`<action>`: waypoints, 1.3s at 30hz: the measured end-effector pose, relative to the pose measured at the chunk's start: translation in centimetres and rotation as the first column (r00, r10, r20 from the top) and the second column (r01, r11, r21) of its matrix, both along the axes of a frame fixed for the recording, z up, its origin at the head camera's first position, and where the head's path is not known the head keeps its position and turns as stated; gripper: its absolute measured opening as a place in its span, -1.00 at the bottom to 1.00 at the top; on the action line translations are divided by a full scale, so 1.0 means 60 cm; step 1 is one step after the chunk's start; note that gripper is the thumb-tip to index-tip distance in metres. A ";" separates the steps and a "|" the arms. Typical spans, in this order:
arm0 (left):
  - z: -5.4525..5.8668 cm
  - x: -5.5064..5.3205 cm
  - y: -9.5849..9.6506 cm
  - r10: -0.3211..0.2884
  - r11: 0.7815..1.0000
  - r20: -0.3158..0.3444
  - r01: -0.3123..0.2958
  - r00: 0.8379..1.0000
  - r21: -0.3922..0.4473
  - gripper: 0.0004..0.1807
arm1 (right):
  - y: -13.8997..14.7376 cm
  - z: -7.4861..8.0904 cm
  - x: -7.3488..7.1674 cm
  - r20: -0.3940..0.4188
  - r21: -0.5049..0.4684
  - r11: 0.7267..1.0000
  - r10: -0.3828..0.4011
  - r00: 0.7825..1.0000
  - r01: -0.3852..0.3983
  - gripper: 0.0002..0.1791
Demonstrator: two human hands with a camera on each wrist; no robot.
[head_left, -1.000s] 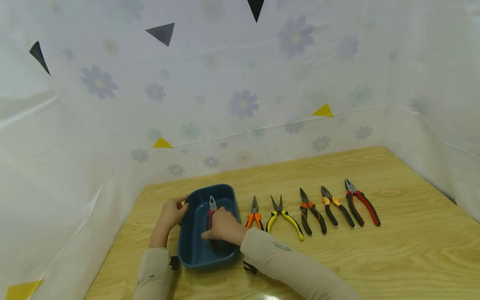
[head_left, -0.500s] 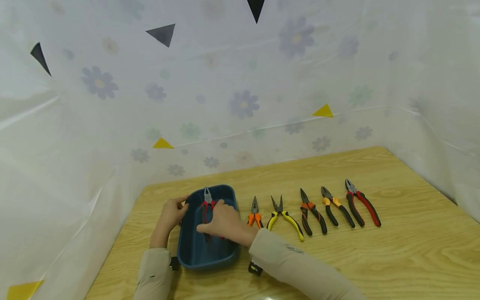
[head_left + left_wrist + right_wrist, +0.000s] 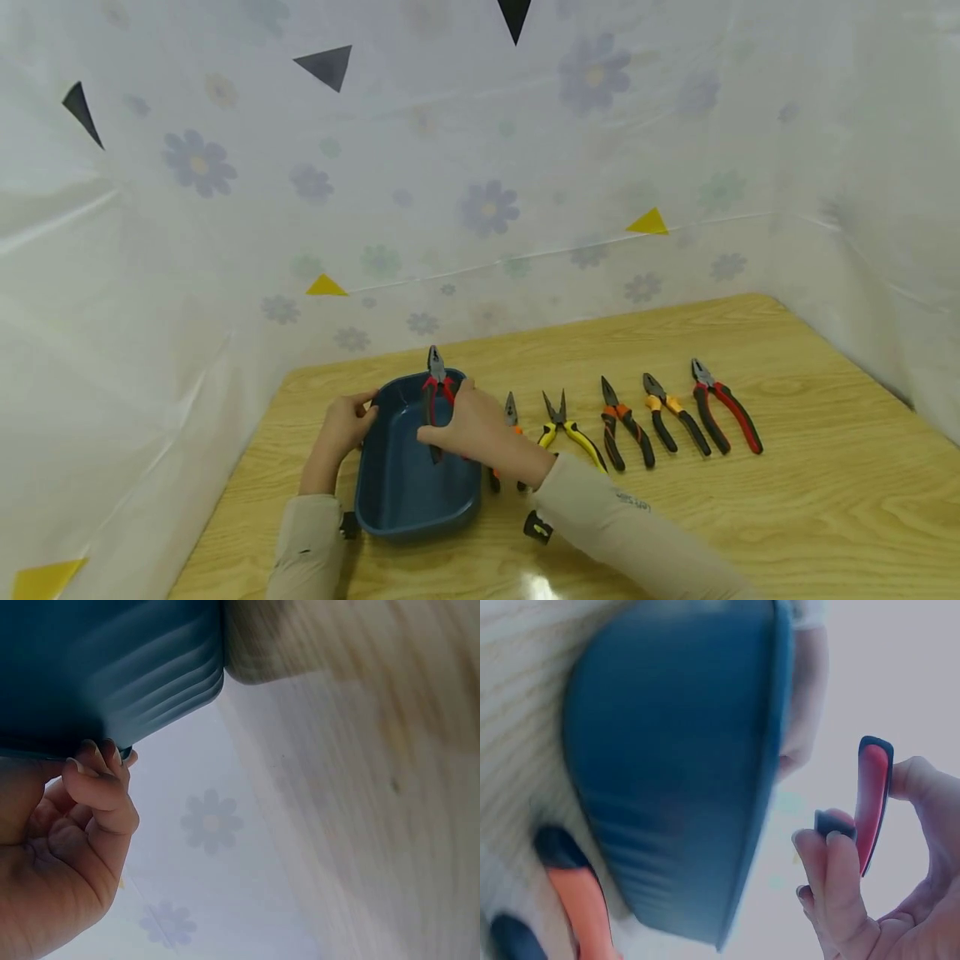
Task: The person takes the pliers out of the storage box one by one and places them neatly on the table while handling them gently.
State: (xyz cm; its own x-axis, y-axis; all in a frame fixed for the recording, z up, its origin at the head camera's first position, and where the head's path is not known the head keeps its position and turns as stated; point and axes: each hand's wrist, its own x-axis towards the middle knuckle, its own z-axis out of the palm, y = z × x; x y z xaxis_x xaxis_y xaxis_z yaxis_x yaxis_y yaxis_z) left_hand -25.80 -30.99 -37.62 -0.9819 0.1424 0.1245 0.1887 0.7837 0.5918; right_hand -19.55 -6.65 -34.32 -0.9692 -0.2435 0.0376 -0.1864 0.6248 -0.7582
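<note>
My left hand pinches the left rim of a dark blue plastic bin; in the left wrist view the fingers curl at its edge. My right hand grips red-and-black combination pliers by the handles, over the bin's far right part with the nose pointing away. In the right wrist view a red handle stands between thumb and fingers, higher than the bin's rim. Right beside the bin lie orange-handled pliers, partly hidden behind the right hand and wrist.
To the right lie yellow-handled long-nose pliers, orange-and-black pliers, yellow-and-black pliers and red-and-black pliers in a row on the wooden table. Flower-patterned sheeting rises behind.
My right hand has lifted the combination pliers up from inside the bin, then away and to the right. The left hand has stayed on the rim.
</note>
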 end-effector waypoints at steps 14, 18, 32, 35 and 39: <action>-0.002 0.005 0.000 0.001 1.000 -0.014 -0.002 1.000 -0.016 -0.54 | 0.117 -0.001 0.006 -0.070 0.062 0.986 -0.149 0.986 0.153 -0.03; -0.003 0.007 0.001 0.003 1.000 -0.022 -0.003 1.000 -0.024 -0.54 | 0.148 -0.006 0.012 -0.080 0.093 0.978 -0.181 0.980 0.188 -0.06; -0.001 0.005 0.006 0.020 1.000 -0.013 -0.020 1.000 -0.020 -0.54 | 0.240 -0.024 0.020 -0.087 0.126 0.966 -0.218 0.972 0.228 -0.08; 0.000 0.005 0.006 0.021 0.999 -0.013 -0.022 1.000 -0.026 -0.54 | 0.257 -0.024 0.022 -0.067 0.138 0.961 -0.233 0.970 0.240 -0.04; 0.001 0.005 0.007 0.015 0.999 -0.026 -0.016 1.000 -0.032 -0.54 | 0.282 -0.025 0.026 -0.071 0.151 0.954 -0.249 0.966 0.257 -0.07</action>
